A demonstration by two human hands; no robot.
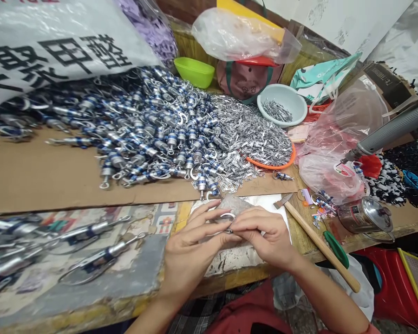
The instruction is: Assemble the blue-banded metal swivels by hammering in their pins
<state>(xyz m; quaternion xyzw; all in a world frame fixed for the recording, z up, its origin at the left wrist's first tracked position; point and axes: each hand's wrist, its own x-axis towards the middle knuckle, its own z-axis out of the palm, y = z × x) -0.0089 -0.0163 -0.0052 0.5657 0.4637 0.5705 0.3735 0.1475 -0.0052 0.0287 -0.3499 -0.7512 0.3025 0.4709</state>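
My left hand (195, 239) and my right hand (270, 232) meet over the worktable's front edge. Between their pinched fingertips is a small metal piece with a curved silver ring (227, 215); the fingers hide most of it. Just behind the fingertips lies a grey block (232, 204) on a pale sheet. A large heap of silver-and-blue metal fittings with rings (167, 132) spreads beyond my hands. Beside it is a pile of small flat metal plates (261, 137), partly within an orange-rimmed tray (294, 155). A wooden-handled hammer (320, 246) rests at my right.
More fittings (101, 253) lie at the front left. A pale blue bowl (282, 104) holds metal pins, near a green bowl (195, 73). On the right are a grey electric screwdriver (390, 132), plastic bags, a lidded metal mug (365, 215) and a red stool (392, 287).
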